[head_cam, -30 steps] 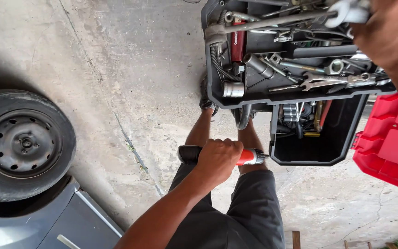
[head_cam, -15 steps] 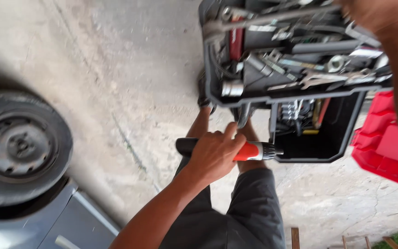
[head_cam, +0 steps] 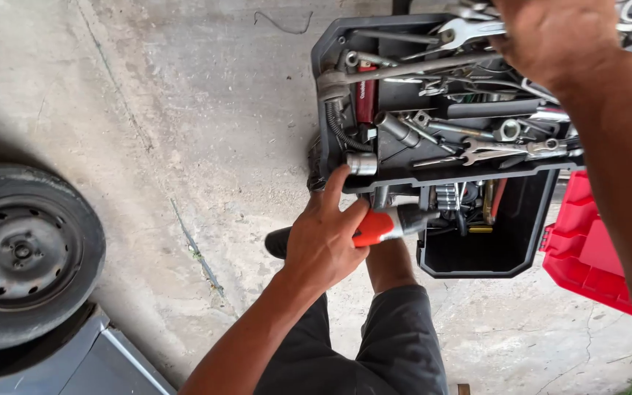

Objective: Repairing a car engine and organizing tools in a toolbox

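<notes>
My left hand (head_cam: 323, 245) grips a tool with a red and black handle (head_cam: 376, 225). Its metal end points right, into the open black toolbox (head_cam: 477, 260) under the lifted tray. My right hand (head_cam: 557, 40) reaches in at the top right. Its fingers curl down over the far side of the black tool tray (head_cam: 328, 66), holding it above the toolbox. The tray is full of wrenches (head_cam: 499, 150), sockets and a long bar. The fingertips are hidden. My legs in dark trousers (head_cam: 396, 344) stand below.
A spare wheel with a steel rim (head_cam: 23, 252) lies on the concrete at the left, next to a grey car body panel (head_cam: 74, 366). A red plastic box (head_cam: 587, 252) stands right of the toolbox. The concrete floor (head_cam: 184, 110) is cracked.
My left hand has carried the red-handled tool up and right, from in front of my legs to the toolbox opening under the tray. The tray stays held up.
</notes>
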